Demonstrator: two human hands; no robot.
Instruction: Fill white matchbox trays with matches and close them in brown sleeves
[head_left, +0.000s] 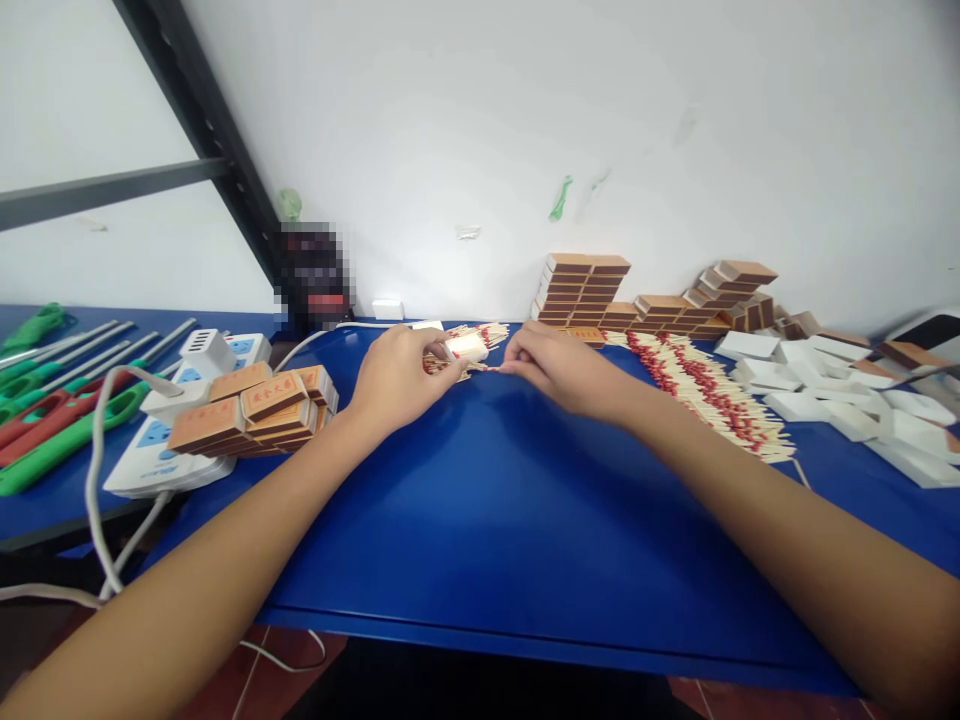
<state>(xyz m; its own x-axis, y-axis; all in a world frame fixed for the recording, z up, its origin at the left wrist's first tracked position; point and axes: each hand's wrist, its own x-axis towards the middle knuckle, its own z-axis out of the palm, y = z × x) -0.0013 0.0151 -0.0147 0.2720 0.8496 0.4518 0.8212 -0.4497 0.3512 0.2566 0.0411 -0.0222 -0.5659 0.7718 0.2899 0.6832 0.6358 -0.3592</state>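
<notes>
My left hand (pixel 405 370) is closed on a small white matchbox tray (pixel 468 348), thumb in front and fingers behind. Just right of it, my right hand (pixel 559 368) pinches with thumb and forefinger at a red-tipped match (pixel 491 369); its fingers partly hide what they hold. Behind both hands lies a loose heap of matches (pixel 491 333). To the right, a long band of matches with red heads (pixel 712 395) spreads over the blue table (pixel 480 520).
Stacked matchboxes (pixel 585 285) stand against the wall. White empty trays (pixel 817 375) pile up at the right. On the left, more matchboxes (pixel 255 405) rest by a white power strip (pixel 161 450) with cables. Green and red handled tools (pixel 67 400) lie farther left.
</notes>
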